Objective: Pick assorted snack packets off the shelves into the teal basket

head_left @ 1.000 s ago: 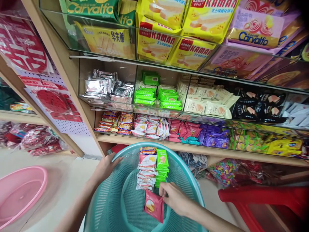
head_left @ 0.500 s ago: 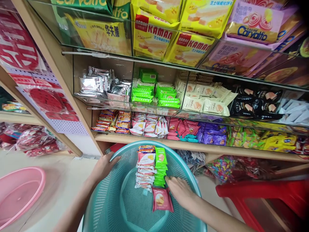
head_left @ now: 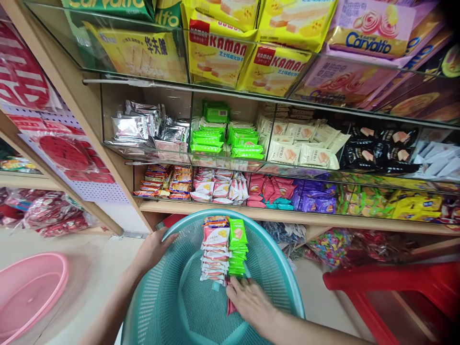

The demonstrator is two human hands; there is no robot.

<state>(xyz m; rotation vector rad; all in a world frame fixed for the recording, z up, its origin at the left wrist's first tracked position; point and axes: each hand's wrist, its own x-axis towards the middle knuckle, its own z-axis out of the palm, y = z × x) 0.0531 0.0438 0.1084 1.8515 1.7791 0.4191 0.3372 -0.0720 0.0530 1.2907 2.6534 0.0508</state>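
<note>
A teal basket [head_left: 287, 282] stands below snack shelves [head_left: 251, 215]; the left hand [head_left: 155, 249] curls its fingers over the basket's left rim, gripping it; the right hand [head_left: 249, 302] lies flat, fingers loosely spread, pressing a red packet [head_left: 230, 308] against the inner wall, just below a row of green packets [head_left: 237, 249], beside a row of white packets [head_left: 214, 256]. Two rows look laid and a third barely begun; most of the basket is bare. A pink basin [head_left: 28, 292] sits left, a red stool [head_left: 391, 292] right; neither hinders the hands.
</note>
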